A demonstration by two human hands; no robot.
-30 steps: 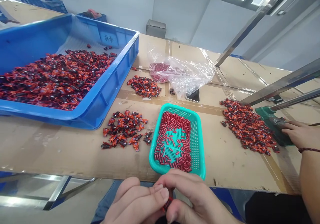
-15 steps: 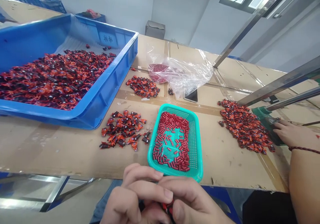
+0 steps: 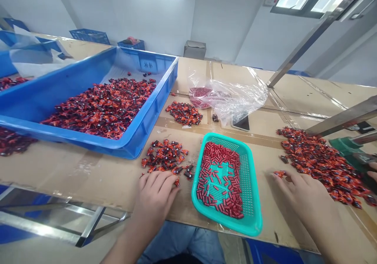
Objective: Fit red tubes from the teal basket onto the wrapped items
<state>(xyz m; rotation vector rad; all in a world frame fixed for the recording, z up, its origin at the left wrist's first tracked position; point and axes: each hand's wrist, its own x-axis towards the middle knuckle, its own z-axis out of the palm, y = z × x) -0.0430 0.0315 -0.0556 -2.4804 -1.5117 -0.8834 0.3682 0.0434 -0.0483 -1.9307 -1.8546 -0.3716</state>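
My left hand (image 3: 155, 190) lies flat on the cardboard-covered table (image 3: 88, 173), fingers spread, its fingertips touching the near edge of a small pile of red-and-black parts (image 3: 165, 160). My right hand (image 3: 300, 191) is stretched out flat to the right of a teal mesh basket (image 3: 250, 201) that holds several small red tubes (image 3: 219, 177). Its fingertips almost touch one loose red-and-black part (image 3: 279, 173) at the edge of a larger pile (image 3: 318, 162). Neither hand holds anything that I can see.
A big blue crate (image 3: 141, 130) full of the same parts stands at the left. Behind the basket are another small pile (image 3: 184, 113), a clear plastic bag (image 3: 232, 95) with red tubes and a phone (image 3: 241, 123). A green tool (image 3: 350, 150) and another person's fingertip (image 3: 372, 165) are far right.
Both hands were closed together over a small red part below the table edge. They have parted and moved up onto the table, left to the small pile, right toward the right pile. The view tilted up.
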